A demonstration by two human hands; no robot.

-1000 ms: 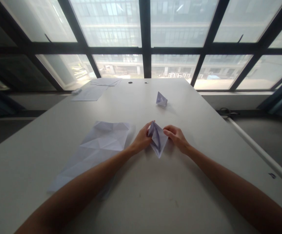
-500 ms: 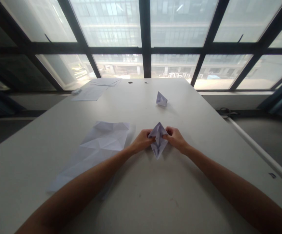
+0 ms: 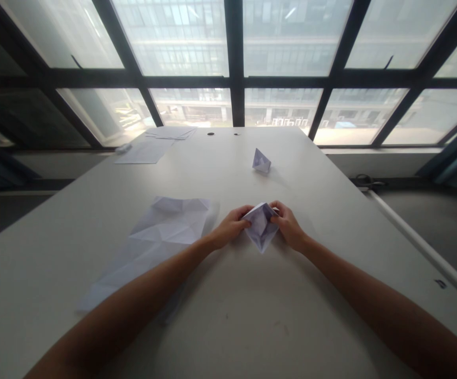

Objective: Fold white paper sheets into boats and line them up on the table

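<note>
A small folded white paper piece (image 3: pixel 260 229) sits just above the grey table (image 3: pixel 252 316), pointed end toward me. My left hand (image 3: pixel 230 226) pinches its left side with closed fingers. My right hand (image 3: pixel 287 223) pinches its right side the same way, fingers curled over the top edge. The piece looks spread open between the two hands.
A creased, unfolded white sheet (image 3: pixel 165 229) lies left of my left hand. A finished folded paper shape (image 3: pixel 261 161) stands farther back. More flat sheets (image 3: pixel 153 145) lie at the far left corner. Two small holes (image 3: pixel 211 133) are near the far edge by the window.
The paper piece went from a narrow pointed shape held loosely to one gripped on both sides and pulled wider. Both hands closed in on it and my right hand moved up over its top.
</note>
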